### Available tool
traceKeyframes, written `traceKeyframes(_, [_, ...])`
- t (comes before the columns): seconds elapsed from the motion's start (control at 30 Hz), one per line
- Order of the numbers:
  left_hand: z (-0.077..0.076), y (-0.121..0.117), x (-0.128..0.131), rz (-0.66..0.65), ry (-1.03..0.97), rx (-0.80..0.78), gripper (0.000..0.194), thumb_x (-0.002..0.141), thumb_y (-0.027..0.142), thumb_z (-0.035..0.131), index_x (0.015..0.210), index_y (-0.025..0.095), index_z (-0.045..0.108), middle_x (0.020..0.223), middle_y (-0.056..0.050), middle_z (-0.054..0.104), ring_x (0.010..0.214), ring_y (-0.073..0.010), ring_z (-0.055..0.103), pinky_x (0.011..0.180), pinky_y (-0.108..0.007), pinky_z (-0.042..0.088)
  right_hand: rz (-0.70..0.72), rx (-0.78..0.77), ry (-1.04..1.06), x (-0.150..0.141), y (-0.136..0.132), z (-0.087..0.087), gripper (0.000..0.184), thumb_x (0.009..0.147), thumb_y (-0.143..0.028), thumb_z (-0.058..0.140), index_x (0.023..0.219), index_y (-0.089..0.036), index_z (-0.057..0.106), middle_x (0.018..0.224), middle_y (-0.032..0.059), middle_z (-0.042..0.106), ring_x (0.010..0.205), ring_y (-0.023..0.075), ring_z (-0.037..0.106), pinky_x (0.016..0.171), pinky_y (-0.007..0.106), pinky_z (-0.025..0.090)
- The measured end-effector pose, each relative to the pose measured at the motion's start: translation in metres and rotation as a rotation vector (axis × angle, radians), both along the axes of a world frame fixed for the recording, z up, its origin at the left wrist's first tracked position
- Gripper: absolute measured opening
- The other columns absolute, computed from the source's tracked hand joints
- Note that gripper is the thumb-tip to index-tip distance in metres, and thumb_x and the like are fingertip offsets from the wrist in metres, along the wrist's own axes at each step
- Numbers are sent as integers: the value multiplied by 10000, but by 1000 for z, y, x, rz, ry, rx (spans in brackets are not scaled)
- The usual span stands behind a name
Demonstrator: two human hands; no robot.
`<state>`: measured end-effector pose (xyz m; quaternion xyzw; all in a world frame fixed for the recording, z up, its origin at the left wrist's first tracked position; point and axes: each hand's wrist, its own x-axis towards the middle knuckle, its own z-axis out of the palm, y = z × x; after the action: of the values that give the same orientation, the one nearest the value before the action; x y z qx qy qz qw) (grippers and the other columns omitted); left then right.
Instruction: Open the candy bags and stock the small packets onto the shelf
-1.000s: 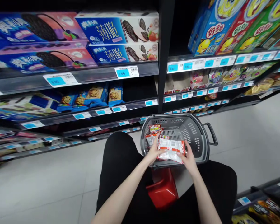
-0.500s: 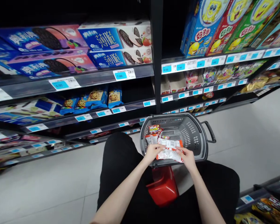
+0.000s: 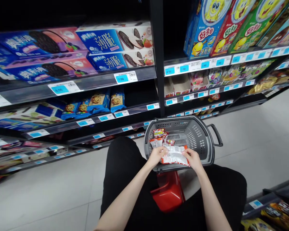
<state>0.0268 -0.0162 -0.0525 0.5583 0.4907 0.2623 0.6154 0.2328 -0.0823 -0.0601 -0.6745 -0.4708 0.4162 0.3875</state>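
Both my hands are over the near side of a grey shopping basket [image 3: 202, 141]. My left hand [image 3: 157, 156] pinches the left end of a white-and-red snack packet [image 3: 174, 158], its printed back facing up. At the packet's right end, my right hand [image 3: 193, 158] grips it between thumb and fingers. The packet looks creased across its middle, or it may be two packets side by side; I cannot tell. Deeper in the basket, on its left side, lie several small red snack packets [image 3: 159, 133].
Shelves [image 3: 135, 75] ahead carry blue cookie boxes [image 3: 106, 40], blue cookie bags [image 3: 96, 102] and tall snack boxes [image 3: 204, 35]. A red plastic object [image 3: 168, 195] stands between my knees, below the basket. More bagged snacks [image 3: 281, 210] sit on a shelf at lower right.
My right hand has shifted slightly right to the packet's end, and my left fingers have drawn back a little left. The white packet lies flatter. The basket stays put.
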Motion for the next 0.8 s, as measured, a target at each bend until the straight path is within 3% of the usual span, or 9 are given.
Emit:
traceKeyframes(0.1, [4, -1, 2, 2, -251, -194, 262, 642, 314, 640, 831, 149, 563, 492, 62, 506, 414, -67, 419, 449, -179, 308, -31, -27, 283, 3, -4, 2, 162, 659, -339, 622, 687, -185, 580, 594, -25, 543, 536, 121, 486, 506, 214, 374])
traceKeyframes(0.27, [11, -2, 2, 57, -487, -444, 148, 625, 199, 648, 729, 103, 605, 575, 0, 583, 483, -79, 513, 497, -196, 397, -219, -71, 801, -4, -4, 11, 169, 617, -288, 678, 752, -208, 614, 651, -19, 599, 510, 107, 523, 472, 211, 419])
traceKeyframes(0.37, [16, 0, -2, 57, -613, -563, 212, 668, 157, 573, 861, 83, 617, 724, -63, 658, 641, -152, 622, 627, -276, 483, -315, -37, 1010, -8, -2, 21, 181, 622, -298, 680, 774, -203, 659, 797, 17, 656, 663, 132, 601, 603, 234, 497])
traceKeyframes(0.47, [19, 1, -3, 51, -666, -564, 250, 687, 137, 551, 921, 63, 599, 919, -132, 666, 895, -226, 622, 761, -328, 486, -324, -34, 1135, -10, -2, 28, 254, 629, -355, 679, 829, -200, 671, 925, 40, 666, 875, 164, 615, 750, 250, 507])
traceKeyframes(0.53, [19, 0, -1, 42, -587, -542, 235, 713, 168, 574, 920, 58, 590, 948, -153, 660, 911, -228, 619, 729, -309, 498, -349, -78, 1095, -12, -3, 28, 257, 592, -335, 718, 802, -194, 675, 877, 45, 680, 867, 170, 626, 728, 244, 516])
traceKeyframes(0.63, [14, -1, 2, 82, -368, -473, 230, 719, 301, 601, 800, 87, 581, 744, -107, 681, 620, -176, 642, 487, -243, 475, -433, -196, 893, -16, -5, 20, 222, 537, -295, 760, 696, -174, 663, 644, 33, 669, 588, 153, 632, 500, 230, 502])
traceKeyframes(0.7, [9, -1, 2, 151, -204, -352, 258, 696, 362, 607, 638, 117, 550, 484, -12, 596, 370, -105, 516, 350, -190, 348, -427, -248, 707, -16, -7, 11, 228, 553, -356, 736, 605, -158, 635, 475, 6, 595, 392, 123, 536, 347, 217, 399])
traceKeyframes(0.8, [3, 1, -1, 247, -14, -141, 310, 660, 361, 620, 482, 136, 503, 316, 69, 389, 283, -48, 325, 335, -181, 217, -328, -177, 339, -15, -8, 2, 301, 606, -441, 659, 550, -148, 625, 402, -13, 536, 353, 114, 479, 329, 218, 341])
